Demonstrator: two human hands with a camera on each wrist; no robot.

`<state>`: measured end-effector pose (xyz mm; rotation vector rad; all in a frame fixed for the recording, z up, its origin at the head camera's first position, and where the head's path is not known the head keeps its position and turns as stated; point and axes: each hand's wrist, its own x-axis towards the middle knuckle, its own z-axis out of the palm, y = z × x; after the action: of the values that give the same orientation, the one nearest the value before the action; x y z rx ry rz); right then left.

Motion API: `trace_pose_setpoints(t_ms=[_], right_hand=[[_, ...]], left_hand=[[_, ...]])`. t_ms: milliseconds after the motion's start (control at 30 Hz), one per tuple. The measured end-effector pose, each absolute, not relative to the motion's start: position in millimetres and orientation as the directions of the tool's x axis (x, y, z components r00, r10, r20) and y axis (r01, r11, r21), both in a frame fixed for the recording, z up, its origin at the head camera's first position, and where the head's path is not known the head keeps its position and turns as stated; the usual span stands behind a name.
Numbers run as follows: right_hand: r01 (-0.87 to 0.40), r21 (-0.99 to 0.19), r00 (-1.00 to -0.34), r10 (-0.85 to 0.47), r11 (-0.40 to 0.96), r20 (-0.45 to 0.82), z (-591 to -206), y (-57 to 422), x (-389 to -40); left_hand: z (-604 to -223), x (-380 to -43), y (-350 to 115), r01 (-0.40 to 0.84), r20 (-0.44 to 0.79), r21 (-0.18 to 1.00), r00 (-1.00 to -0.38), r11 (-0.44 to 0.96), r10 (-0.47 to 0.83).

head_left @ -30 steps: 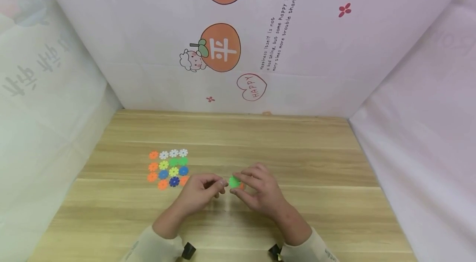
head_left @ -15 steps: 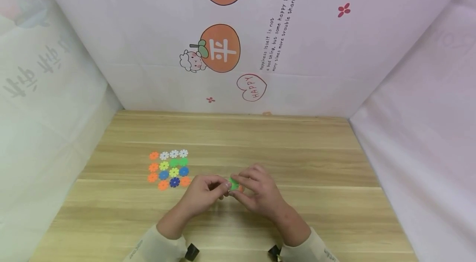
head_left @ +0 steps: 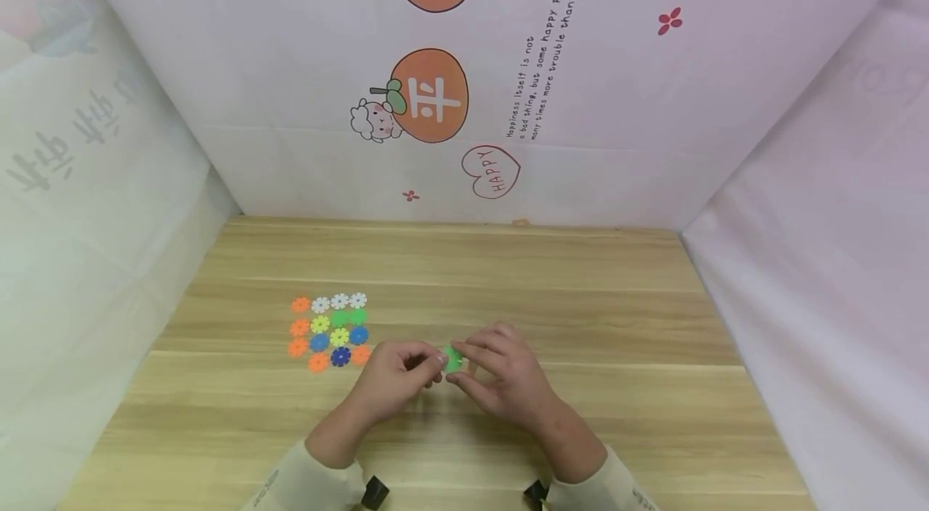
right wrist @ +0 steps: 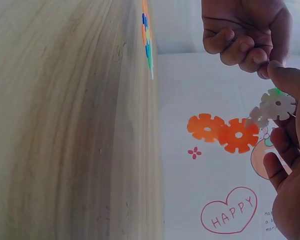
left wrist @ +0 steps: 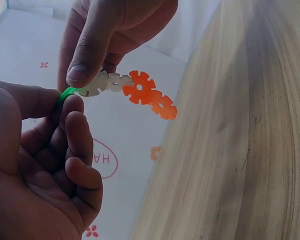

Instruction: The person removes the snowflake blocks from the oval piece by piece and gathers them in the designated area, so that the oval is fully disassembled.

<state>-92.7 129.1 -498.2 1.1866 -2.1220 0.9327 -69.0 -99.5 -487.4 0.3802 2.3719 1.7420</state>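
Note:
Both hands meet over the table around a short chain of slotted flower-shaped plastic discs. My left hand (head_left: 399,374) pinches the green disc (left wrist: 66,94) at the chain's end between thumb and forefinger. From the other side, my right hand (head_left: 508,370) holds the chain where the green piece joins a white disc (right wrist: 278,104), its thumb over the white one in the left wrist view. A second white disc (left wrist: 117,81) and two orange discs, one in the middle (left wrist: 139,87) and one at the tip (left wrist: 163,105), hang off beyond. The hands' fingers cover part of the green disc.
Left of the hands, loose discs lie in rows on the wooden table (head_left: 581,293): orange (head_left: 301,305), white (head_left: 339,301), yellow (head_left: 320,323), green (head_left: 357,316) and blue (head_left: 340,356). White printed sheets (head_left: 595,172) wall the table at the back and both sides.
My left hand has moved right to the green disc and its fingertips now meet it. The disc has tilted and shifted slightly left; the orange behind it no longer shows in the head view.

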Motion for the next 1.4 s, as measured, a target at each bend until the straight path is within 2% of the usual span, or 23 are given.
trace_pose_setpoints(t_ms=[100, 400, 833, 1000, 1167, 1400], right_hand=[[-0.865, -0.313, -0.486, -0.503, 0.392, 0.714, -499.8, 130.1, -92.7], [-0.891, -0.280, -0.433, -0.484, 0.358, 0.761, -499.6, 131.7, -94.4], [-0.886, -0.290, -0.445, -0.489, 0.362, 0.750, -500.6, 134.4, -94.3], [-0.897, -0.275, -0.414, -0.435, 0.347, 0.800, -498.5, 138.9, -98.0], [-0.910, -0.256, -0.381, -0.415, 0.326, 0.826, -495.3, 141.7, -101.0], [-0.912, -0.258, -0.379, -0.411, 0.319, 0.829, -496.0, 142.2, -101.0]], left_hand=[[-486.9, -68.2, -100.2, 0.104, 0.016, 0.951, -0.957, 0.291, 0.289], [-484.3, -66.3, -102.2, 0.078, 0.005, 0.958, -0.966, 0.274, 0.258], [-486.2, -67.5, -106.7, 0.082, 0.019, 0.960, -0.973, 0.267, 0.231], [-483.9, -70.9, -118.2, 0.072, 0.034, 0.962, -0.988, 0.262, 0.148], [-482.3, -74.4, -126.8, 0.096, 0.060, 0.962, -0.988, 0.255, 0.143], [-482.1, -74.0, -130.7, 0.066, 0.033, 0.962, -0.991, 0.264, 0.126]])
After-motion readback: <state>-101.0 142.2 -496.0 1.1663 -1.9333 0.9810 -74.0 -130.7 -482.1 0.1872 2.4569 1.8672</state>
